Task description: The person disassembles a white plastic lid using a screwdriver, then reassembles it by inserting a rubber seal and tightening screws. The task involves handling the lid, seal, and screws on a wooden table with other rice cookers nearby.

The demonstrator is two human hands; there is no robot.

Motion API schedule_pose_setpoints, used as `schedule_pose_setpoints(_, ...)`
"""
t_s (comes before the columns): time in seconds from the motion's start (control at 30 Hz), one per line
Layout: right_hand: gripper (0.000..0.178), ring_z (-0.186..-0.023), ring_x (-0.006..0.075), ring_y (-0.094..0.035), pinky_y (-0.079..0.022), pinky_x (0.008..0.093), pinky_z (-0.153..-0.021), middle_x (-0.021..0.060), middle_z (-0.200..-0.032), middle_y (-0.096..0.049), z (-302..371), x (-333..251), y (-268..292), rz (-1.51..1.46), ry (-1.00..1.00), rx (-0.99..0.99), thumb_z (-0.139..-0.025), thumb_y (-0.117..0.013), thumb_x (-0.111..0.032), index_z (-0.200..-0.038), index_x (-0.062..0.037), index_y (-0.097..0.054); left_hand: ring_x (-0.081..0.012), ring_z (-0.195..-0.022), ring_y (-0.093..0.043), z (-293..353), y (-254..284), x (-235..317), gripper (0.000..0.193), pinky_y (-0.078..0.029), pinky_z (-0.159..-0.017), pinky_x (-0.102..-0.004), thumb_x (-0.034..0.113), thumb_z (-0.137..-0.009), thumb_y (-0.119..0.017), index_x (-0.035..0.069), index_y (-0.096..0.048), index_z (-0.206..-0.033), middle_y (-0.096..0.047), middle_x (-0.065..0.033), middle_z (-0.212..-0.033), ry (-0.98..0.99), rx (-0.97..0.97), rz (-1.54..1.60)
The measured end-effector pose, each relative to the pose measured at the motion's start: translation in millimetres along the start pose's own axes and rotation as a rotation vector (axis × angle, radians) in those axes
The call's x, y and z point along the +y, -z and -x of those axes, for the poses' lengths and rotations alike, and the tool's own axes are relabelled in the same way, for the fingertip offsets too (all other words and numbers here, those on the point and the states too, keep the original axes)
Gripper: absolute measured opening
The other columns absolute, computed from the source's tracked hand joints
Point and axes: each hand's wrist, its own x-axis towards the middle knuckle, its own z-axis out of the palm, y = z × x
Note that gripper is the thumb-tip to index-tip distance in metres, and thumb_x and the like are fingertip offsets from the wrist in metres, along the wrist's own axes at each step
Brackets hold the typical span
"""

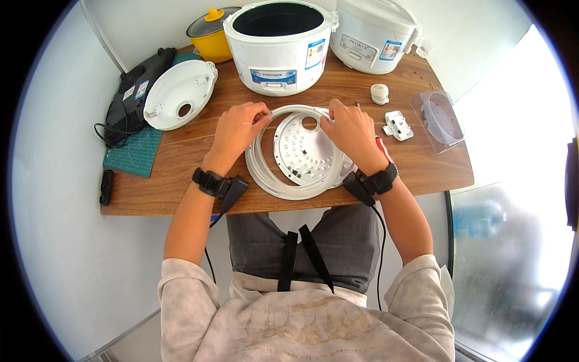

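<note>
A white plastic ring (pixel 265 180), apparently a rice cooker lid rim, is held at the table's near side. On its far left edge, my left hand (pixel 241 123) pinches it between thumb and fingers. My right hand (pixel 353 127) grips the far right part, its curled fingers hiding that stretch of the rim. Through the ring shows a round silvery inner lid plate (pixel 307 154) with dimples, a round hole near its far edge and several small dark pieces on it. Beside my right wrist, a red-handled tool (pixel 382 147) is mostly covered.
Behind stand an open white rice cooker (pixel 274 60), a closed one (pixel 374 36) and a yellow pot (pixel 211 47). Left lie a white lid cover (pixel 175 90), a black device (pixel 134 99) and a green mat (pixel 136 151). Right are a white cap (pixel 379 93), a bracket (pixel 398 125) and a clear cover (pixel 440 117).
</note>
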Motion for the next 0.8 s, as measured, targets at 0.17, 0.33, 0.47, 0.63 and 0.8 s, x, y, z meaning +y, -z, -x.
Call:
schedule_pose_setpoints(0.17,0.022,-0.071,0.0397,-0.066,-0.051,0.0498,-0.063,0.0194,-0.074,-0.067,-3.5,5.5,-5.1,-0.031,0.015,-0.022,-0.088,-0.065,-0.025,-0.09,-0.0037,-0.062,-0.0236,-0.075,-0.069,-0.8,0.6,2.6,0.013,-0.054,-0.065,-0.0351,0.021,-0.092,-0.069,0.008,-0.071,-0.095,-0.071,-0.0087,-0.087,0.015,-0.009,-0.016)
schedule_pose_setpoints(0.33,0.02,-0.074,0.0394,-0.065,-0.05,0.0502,-0.065,0.0179,-0.076,-0.067,-6.6,8.5,-5.2,-0.009,0.103,-0.056,-0.088,-0.064,-0.023,-0.092,-0.0043,-0.059,-0.0241,-0.076,-0.069,-0.9,2.2,3.8,0.013,-0.054,-0.065,-0.0358,0.02,-0.091,-0.069,0.007,-0.069,-0.094,-0.071,-0.0088,-0.087,-0.002,-0.018,-0.035)
schedule_pose_setpoints(0.47,0.02,-0.075,0.0391,-0.065,-0.05,0.0501,-0.065,0.0167,-0.075,-0.066,-8.0,8.6,-4.6,0.016,0.144,-0.067,-0.088,-0.064,-0.022,-0.09,-0.0041,-0.058,-0.0248,-0.077,-0.069,-1.5,4.0,4.6,0.013,-0.054,-0.066,-0.0369,0.02,-0.092,-0.069,0.007,-0.068,-0.094,-0.07,-0.0094,-0.087,0.006,-0.036,-0.02)
schedule_pose_setpoints(0.63,0.022,-0.074,0.0389,-0.064,-0.049,0.0498,-0.065,0.0158,-0.075,-0.066,-7.4,14.9,-6.9,-0.028,0.167,-0.049,-0.09,-0.066,-0.025,-0.09,-0.0047,-0.057,-0.0262,-0.081,-0.069,-6.8,10.3,7.5,0.016,-0.055,-0.069,-0.0378,0.023,-0.092,-0.069,0.007,-0.068,-0.096,-0.071,-0.0104,-0.09,0.019,-0.104,-0.054)
schedule_pose_setpoints(0.8,0.021,-0.076,0.0391,-0.067,-0.053,0.0503,-0.067,0.0169,-0.078,-0.068,-5.0,17.8,-1.6,-0.071,0.128,-0.085,-0.089,-0.067,-0.024,-0.094,-0.0051,-0.058,-0.0288,-0.091,-0.069,-19.5,18.9,18.7,0.021,-0.055,-0.078,-0.039,0.024,-0.092,-0.069,0.006,-0.068,-0.104,-0.072,-0.0129,-0.099,-0.036,-0.138,-0.057)
